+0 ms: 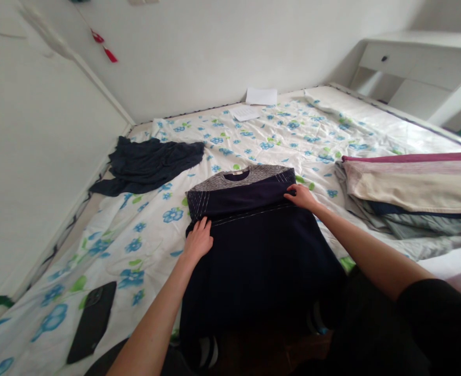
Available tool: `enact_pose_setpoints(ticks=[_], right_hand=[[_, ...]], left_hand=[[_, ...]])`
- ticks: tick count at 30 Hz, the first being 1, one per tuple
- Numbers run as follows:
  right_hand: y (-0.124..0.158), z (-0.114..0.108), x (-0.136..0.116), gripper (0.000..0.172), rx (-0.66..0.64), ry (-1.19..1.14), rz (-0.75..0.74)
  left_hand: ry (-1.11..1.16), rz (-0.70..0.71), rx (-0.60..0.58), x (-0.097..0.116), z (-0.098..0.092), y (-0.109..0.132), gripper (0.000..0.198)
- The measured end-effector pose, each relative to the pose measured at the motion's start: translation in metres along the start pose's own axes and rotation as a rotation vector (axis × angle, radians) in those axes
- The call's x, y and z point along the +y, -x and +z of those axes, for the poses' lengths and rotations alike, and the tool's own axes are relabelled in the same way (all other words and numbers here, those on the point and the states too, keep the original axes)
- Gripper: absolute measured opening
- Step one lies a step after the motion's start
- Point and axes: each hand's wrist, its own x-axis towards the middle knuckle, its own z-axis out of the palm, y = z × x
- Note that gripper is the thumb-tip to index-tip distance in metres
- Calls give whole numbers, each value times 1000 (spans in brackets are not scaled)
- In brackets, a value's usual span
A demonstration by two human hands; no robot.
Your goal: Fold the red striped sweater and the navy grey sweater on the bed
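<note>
A navy sweater (253, 256) with a grey speckled yoke and white stitched lines lies face up on the bed, neckline at the far end. Its sleeves appear tucked under, and its lower part hangs over the near edge of the bed. My left hand (199, 241) rests on the sweater's left side below the shoulder, fingers stretched out over the cloth. My right hand (301, 197) touches the right side near the chest seam, thumb and forefinger apart. A crosswise fold or ridge runs between the two hands.
A floral sheet (171, 215) covers the bed. A dark crumpled garment (152, 162) lies at the back left, a black phone (93, 321) at the near left. Folded clothes (414, 188) are stacked on the right. Papers (261, 96) lie by the wall; a white desk (422, 68) stands beyond.
</note>
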Motion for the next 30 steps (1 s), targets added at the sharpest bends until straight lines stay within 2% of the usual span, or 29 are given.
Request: enact_pose_setpoints(ticks=[3, 6, 10, 15, 19, 21, 26, 30], right_hand=[[-5, -2, 7, 21, 51, -113, 127], [-6, -5, 10, 17, 50, -124, 188], [-9, -11, 8, 19, 73, -124, 223], [-14, -20, 5, 23, 141, -103, 196], [-10, -17, 7, 23, 37, -48, 182], [-7, -15, 8, 23, -5, -31, 196], [-3, -13, 9, 25, 17, -60, 217], [-4, -15, 8, 30, 3, -71, 224]], left_hand=[[17, -18, -11, -6, 3, -4, 82], [37, -22, 3, -12, 3, -9, 83], [47, -43, 14, -20, -10, -11, 77], [12, -37, -111, -38, -28, -8, 71], [-5, 31, -222, -46, -28, -8, 69], [15, 55, -176, -48, -27, -10, 63], [45, 44, 120, -55, -30, -15, 42], [20, 41, 203, -61, -24, -18, 38]])
